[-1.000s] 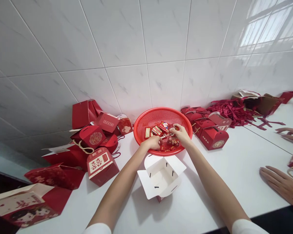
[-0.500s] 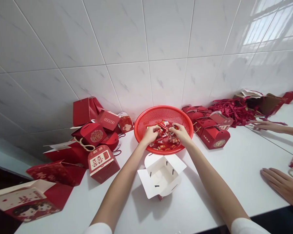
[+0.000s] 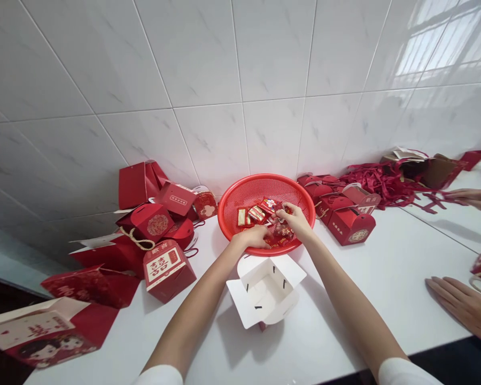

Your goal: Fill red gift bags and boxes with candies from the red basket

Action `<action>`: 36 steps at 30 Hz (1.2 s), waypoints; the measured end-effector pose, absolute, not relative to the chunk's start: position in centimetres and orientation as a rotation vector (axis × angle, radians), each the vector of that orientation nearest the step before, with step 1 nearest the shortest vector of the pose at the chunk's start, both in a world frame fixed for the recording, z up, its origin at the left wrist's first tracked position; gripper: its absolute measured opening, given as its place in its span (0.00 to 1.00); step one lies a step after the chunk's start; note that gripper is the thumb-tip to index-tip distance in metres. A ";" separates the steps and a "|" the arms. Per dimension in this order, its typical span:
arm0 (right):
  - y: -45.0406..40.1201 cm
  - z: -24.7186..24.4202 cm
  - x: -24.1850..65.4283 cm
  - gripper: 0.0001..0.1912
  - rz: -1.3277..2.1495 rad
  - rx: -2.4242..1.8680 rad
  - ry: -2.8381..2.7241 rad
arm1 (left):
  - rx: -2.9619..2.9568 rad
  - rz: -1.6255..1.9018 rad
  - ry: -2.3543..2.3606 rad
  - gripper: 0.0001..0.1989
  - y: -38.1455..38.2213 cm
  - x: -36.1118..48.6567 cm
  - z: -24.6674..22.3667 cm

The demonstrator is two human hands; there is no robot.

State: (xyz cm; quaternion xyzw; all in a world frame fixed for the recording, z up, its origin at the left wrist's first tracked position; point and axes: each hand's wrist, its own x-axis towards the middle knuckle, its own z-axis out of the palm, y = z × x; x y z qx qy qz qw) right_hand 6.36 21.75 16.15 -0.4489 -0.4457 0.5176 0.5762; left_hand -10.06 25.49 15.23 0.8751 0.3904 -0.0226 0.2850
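Observation:
A red perforated basket [image 3: 232, 198] with wrapped candies [image 3: 256, 214] stands against the tiled wall. Inside its near left part, my left hand [image 3: 257, 236] bends down over the candies, its fingertips hidden. My right hand [image 3: 294, 218] is closed at the basket's right side, thumb and fingers together on something I cannot make out among red wrappers. Just in front of the basket, between my forearms, an open box [image 3: 266, 289] shows its white inside, flaps spread outward.
Red gift boxes [image 3: 170, 270] crowd the left side. More closed red boxes [image 3: 350, 224] and a heap of dark red ribbons [image 3: 377, 179] lie at the right. Another person's hands [image 3: 463, 307] are at the far right, one flat on the white table [image 3: 409, 278], one at a ribbon.
My left hand has moved nearer and slightly right within the basket, uncovering candies at the left. The other person's upper hand has shifted right, drawing a ribbon.

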 end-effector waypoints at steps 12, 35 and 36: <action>21.9 16.0 6.2 0.13 1.184 -1.040 -1.039 | 2.485 0.432 1.405 0.15 25.4 -9.9 15.6; 22.6 15.7 6.4 0.19 1.014 -1.005 -0.846 | 2.371 0.145 1.233 0.35 26.4 -10.3 14.1; 22.6 15.6 6.4 0.19 1.006 -1.006 -0.844 | 2.381 0.123 1.256 0.35 26.4 -10.2 14.1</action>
